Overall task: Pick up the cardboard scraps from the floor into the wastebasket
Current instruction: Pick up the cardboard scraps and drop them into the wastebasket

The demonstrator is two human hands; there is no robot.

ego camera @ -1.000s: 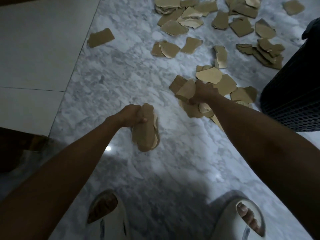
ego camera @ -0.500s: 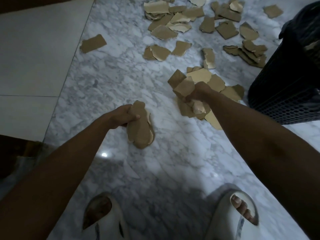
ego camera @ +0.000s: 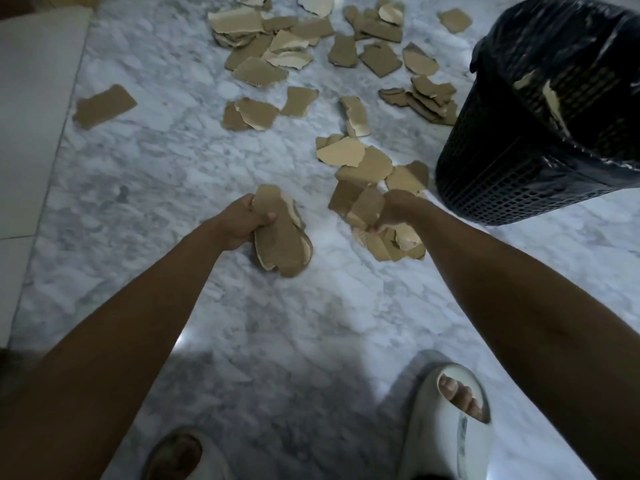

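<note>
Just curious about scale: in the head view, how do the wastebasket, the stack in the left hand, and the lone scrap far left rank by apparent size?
1. wastebasket
2. stack gripped by the left hand
3. lone scrap, though it lies farther off, so 2 and 3 are unsure.

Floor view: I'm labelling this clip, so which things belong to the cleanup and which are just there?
Part of the job:
- scraps on the floor
- stack in the left hand
- bunch in the right hand
- wastebasket

Just there:
- slippers
- marble floor

No readable text, labels, brands or numbers anywhere: cardboard scraps [ego camera: 259,71], wastebasket [ego camera: 512,174], slippers [ego camera: 446,420] all unmarked.
</note>
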